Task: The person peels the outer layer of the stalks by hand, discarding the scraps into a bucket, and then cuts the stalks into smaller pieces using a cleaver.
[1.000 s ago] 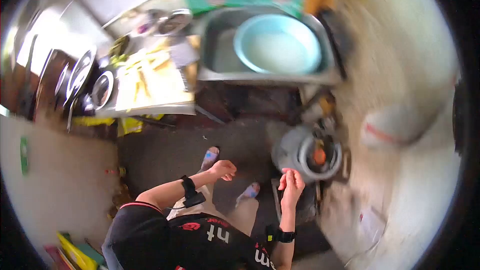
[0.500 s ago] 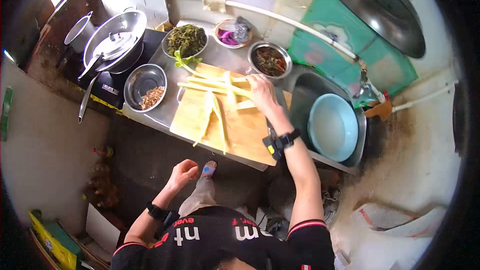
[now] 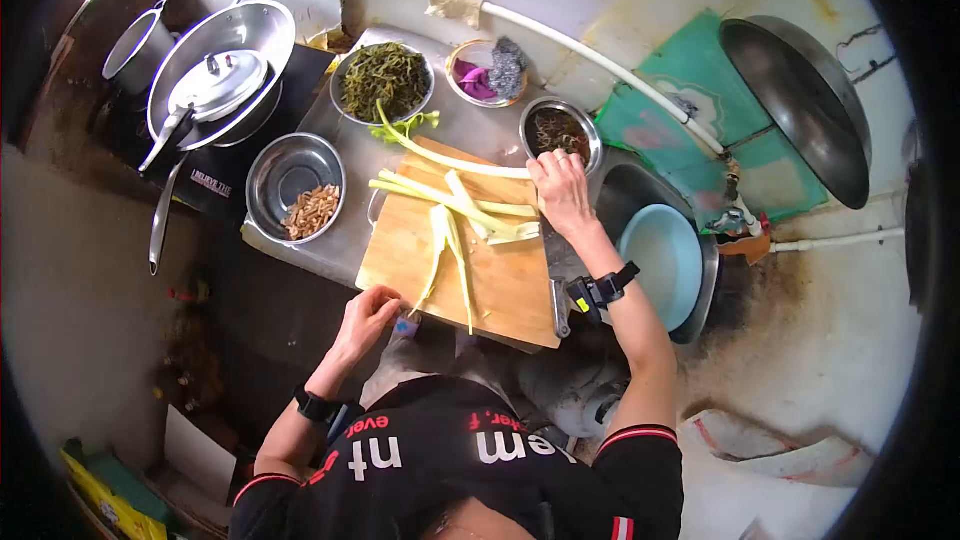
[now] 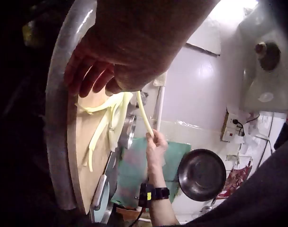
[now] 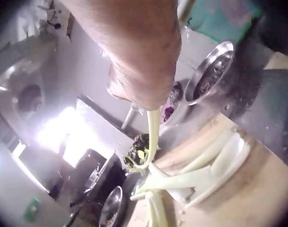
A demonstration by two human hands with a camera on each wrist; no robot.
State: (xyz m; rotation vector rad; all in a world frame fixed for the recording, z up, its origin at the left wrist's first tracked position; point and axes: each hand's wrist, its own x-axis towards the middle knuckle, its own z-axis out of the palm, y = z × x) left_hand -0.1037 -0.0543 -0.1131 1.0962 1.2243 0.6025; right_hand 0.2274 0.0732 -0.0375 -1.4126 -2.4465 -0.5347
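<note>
My right hand (image 3: 563, 188) pinches the thick end of a celery stalk (image 3: 455, 162) over the far right of the wooden cutting board (image 3: 510, 290). The stalk slants up to the left, its leafy tip (image 3: 405, 125) past the board's back edge. In the right wrist view the celery stalk (image 5: 154, 132) hangs from the hand. Several more celery stalks (image 3: 495, 225) lie crossed on the board. By its front left corner my left hand (image 3: 365, 320) hovers with loosely bent fingers, nothing in them. A knife (image 3: 560, 308) lies along the board's right edge.
Left of the board stands a steel bowl (image 3: 275, 185) with brown pieces. Behind are a bowl of dark greens (image 3: 385, 85), a purple-filled bowl (image 3: 480, 80) and a dark-filled bowl (image 3: 560, 130). A blue basin (image 3: 662, 265) sits in the sink at right; a wok (image 3: 235, 25) is far left.
The right hand went from beside the body to the board, then lifted one celery stalk from the pile. The left hand moved up to the board's front edge. The head view turned left.
</note>
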